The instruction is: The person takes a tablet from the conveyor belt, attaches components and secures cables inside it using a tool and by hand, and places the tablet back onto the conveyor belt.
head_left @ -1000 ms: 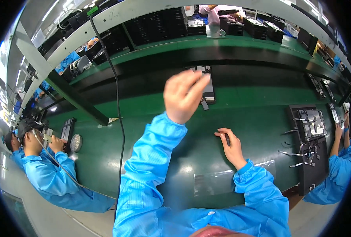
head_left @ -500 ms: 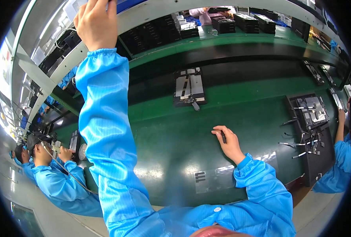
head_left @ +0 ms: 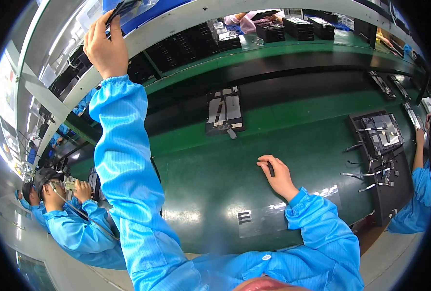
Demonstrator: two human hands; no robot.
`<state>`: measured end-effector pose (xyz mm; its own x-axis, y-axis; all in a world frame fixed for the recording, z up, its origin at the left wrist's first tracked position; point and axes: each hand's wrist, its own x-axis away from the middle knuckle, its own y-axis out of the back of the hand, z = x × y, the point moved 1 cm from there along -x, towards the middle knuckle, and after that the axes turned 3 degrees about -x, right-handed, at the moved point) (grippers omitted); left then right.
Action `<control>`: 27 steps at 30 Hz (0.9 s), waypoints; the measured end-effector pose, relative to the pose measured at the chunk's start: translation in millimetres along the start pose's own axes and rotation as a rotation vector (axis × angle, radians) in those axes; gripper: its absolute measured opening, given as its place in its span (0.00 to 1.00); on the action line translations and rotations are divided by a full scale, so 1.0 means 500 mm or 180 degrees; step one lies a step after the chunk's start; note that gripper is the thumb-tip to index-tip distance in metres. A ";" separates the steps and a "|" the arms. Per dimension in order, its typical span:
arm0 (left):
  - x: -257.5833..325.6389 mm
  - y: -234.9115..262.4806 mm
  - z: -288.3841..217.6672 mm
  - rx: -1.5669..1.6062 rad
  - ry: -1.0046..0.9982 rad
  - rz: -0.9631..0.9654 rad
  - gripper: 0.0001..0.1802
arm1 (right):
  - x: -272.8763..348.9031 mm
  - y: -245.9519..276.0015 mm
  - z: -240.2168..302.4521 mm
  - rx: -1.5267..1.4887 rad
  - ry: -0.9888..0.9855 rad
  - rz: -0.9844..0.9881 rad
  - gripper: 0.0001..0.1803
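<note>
My left hand point(head_left: 106, 51) is raised at the upper left, in front of the overhead shelf's blue bin point(head_left: 162, 9). Its fingers are closed on a dark, thin, flat piece point(head_left: 121, 10), partly beside clear plastic. Over the green bench point(head_left: 215, 179), my right hand point(head_left: 278, 175) is held low with curled fingers. Something dark shows between its thumb and fingers, too small to make out. Beyond it lies an opened flat device point(head_left: 225, 112) with a black frame, silver panels and a grey tab at its near edge.
At right, a black tray point(head_left: 392, 186) carries another opened device point(head_left: 382, 131) and several loose ribbon cables. A white metal shelf beam point(head_left: 191, 15) crosses overhead. Stacked black trays point(head_left: 297, 28) stand at the back. Co-workers in blue sit left point(head_left: 77, 228) and right point(head_left: 419, 194).
My left hand has come slightly down and left, and the dark flat piece shows more clearly in it. My right hand has barely shifted. The view has turned a little.
</note>
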<state>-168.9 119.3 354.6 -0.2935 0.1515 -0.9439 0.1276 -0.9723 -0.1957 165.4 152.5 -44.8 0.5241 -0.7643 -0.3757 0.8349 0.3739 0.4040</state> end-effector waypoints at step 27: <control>0.330 0.079 -0.450 0.2315 0.1258 0.0376 0.20 | -0.011 -0.007 -0.003 -0.0083 -0.0018 0.0031 0.13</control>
<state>0.7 145.9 131.1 0.0547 -0.0392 -0.9977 -0.5465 -0.8374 0.0030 160.0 156.5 -45.4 0.5313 -0.7634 -0.3673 0.8339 0.3947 0.3858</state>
